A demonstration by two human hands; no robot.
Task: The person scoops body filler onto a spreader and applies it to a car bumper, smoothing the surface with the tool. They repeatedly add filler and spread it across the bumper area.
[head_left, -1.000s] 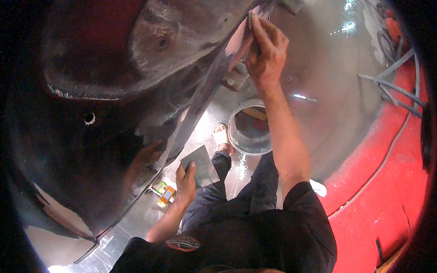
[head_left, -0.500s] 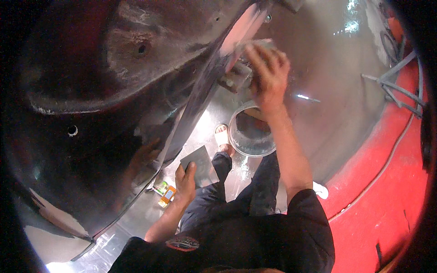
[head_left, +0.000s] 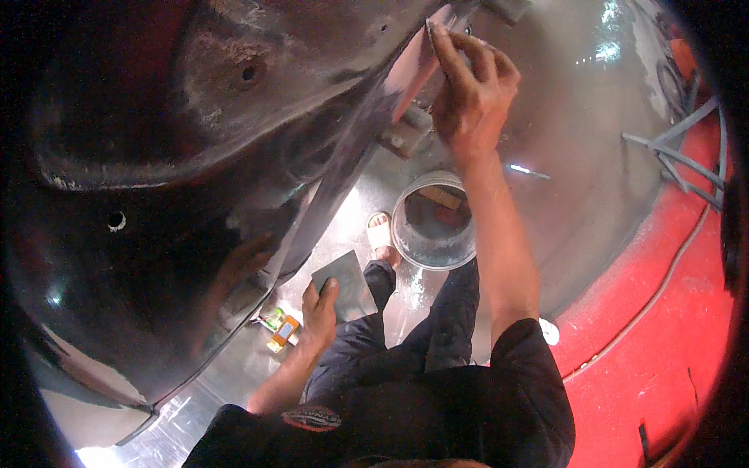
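Observation:
My left hand point(head_left: 320, 308) is closed on a flat, dark grey sandpaper sheet point(head_left: 344, 282), thumb on top, held above my legs. My right hand point(head_left: 477, 97) reaches up to the far end of a black, glossy body panel point(head_left: 257, 210). Its fingers are bent and pressed together at a pink-grey patch point(head_left: 413, 58) on the panel's edge. A thin pale edge shows at the fingertips; what it belongs to is too small to make out. The panel's inner side carries dull, dusty areas and round holes.
Between panel and right forearm, a round bucket point(head_left: 433, 253) stands on the shiny floor, with a brown block in it. A grey block point(head_left: 408, 131) lies beyond. Orange and green small containers point(head_left: 284, 331) sit under the panel's edge. Grey rods point(head_left: 686, 156) and a red surface point(head_left: 655, 312) are at right.
My right hand has moved up and slightly right along the panel's edge, uncovering more of the bucket and the pink-grey patch. The left hand and its sheet have hardly moved.

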